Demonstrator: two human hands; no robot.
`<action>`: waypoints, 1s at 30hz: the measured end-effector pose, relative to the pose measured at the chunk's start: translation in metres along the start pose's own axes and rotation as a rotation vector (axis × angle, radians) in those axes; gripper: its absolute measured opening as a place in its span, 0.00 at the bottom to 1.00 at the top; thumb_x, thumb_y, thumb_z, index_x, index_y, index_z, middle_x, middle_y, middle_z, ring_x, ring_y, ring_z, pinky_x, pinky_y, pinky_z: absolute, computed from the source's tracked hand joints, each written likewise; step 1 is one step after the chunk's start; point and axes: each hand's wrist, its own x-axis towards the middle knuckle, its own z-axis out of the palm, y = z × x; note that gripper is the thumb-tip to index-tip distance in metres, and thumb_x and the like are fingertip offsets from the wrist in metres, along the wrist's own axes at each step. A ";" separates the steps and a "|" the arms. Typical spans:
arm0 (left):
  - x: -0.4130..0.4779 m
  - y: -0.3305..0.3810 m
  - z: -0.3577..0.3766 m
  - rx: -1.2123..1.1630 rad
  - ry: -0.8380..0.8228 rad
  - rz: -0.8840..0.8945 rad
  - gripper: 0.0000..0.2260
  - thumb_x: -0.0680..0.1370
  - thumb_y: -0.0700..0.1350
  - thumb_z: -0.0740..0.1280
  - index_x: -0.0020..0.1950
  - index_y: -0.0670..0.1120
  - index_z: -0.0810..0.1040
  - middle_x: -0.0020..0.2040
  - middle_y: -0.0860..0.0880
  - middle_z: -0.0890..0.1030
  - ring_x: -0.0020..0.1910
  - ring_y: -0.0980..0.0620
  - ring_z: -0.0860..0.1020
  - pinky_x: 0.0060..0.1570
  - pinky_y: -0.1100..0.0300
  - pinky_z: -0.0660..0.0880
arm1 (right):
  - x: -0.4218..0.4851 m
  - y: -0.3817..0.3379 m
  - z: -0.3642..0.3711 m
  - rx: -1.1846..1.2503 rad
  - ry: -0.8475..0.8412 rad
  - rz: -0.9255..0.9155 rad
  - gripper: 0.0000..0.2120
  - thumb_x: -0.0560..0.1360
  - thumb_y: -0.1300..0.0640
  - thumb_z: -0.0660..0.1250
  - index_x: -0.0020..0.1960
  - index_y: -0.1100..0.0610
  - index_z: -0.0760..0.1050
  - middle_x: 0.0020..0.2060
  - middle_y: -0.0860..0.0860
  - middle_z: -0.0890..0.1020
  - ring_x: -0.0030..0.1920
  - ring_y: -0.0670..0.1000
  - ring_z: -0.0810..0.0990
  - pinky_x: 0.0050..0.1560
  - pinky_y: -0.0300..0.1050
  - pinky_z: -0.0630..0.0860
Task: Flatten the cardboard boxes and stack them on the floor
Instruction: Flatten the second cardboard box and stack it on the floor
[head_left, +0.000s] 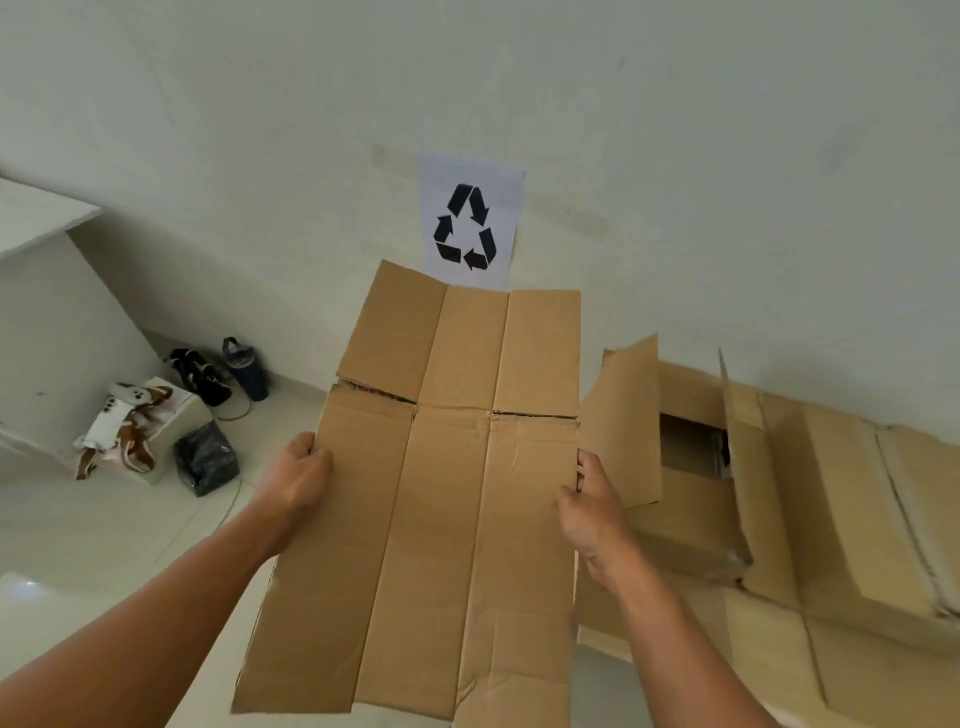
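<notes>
A flattened brown cardboard box (441, 519) fills the middle of the view, its flaps spread toward the wall. My left hand (298, 475) grips its left edge and my right hand (589, 512) grips its right edge. To the right, an unflattened cardboard box (691, 499) with raised flaps and an open top rests on the floor, and further cardboard boxes (852, 519) lie behind and beside it along the wall. I cannot tell whether the flattened box touches the floor.
A paper sheet with a black recycling symbol (470, 226) hangs on the wall behind the cardboard. At the left stand a small white box with a patterned cloth (135, 428), a black bag (207, 457), dark shoes (200, 374) and a dark bottle (247, 369). A white ledge (41, 218) juts out at far left.
</notes>
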 end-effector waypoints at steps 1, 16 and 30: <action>0.013 -0.003 -0.004 0.022 -0.014 -0.009 0.10 0.82 0.44 0.58 0.63 0.47 0.72 0.50 0.45 0.80 0.46 0.46 0.81 0.34 0.56 0.74 | 0.003 0.002 0.011 0.008 0.006 0.030 0.23 0.77 0.67 0.56 0.67 0.48 0.67 0.55 0.47 0.81 0.53 0.49 0.80 0.52 0.45 0.77; 0.298 -0.099 0.039 0.474 -0.219 -0.140 0.10 0.80 0.41 0.63 0.61 0.48 0.77 0.44 0.49 0.82 0.42 0.49 0.81 0.36 0.58 0.76 | 0.203 0.126 0.167 0.108 0.194 0.503 0.24 0.76 0.68 0.53 0.59 0.42 0.71 0.48 0.50 0.84 0.46 0.53 0.83 0.41 0.45 0.78; 0.515 -0.358 0.169 0.599 -0.343 -0.204 0.05 0.80 0.43 0.64 0.54 0.49 0.78 0.42 0.50 0.82 0.40 0.51 0.80 0.34 0.60 0.74 | 0.379 0.388 0.283 0.064 0.200 0.686 0.25 0.76 0.70 0.53 0.62 0.46 0.73 0.49 0.50 0.83 0.46 0.51 0.83 0.38 0.41 0.77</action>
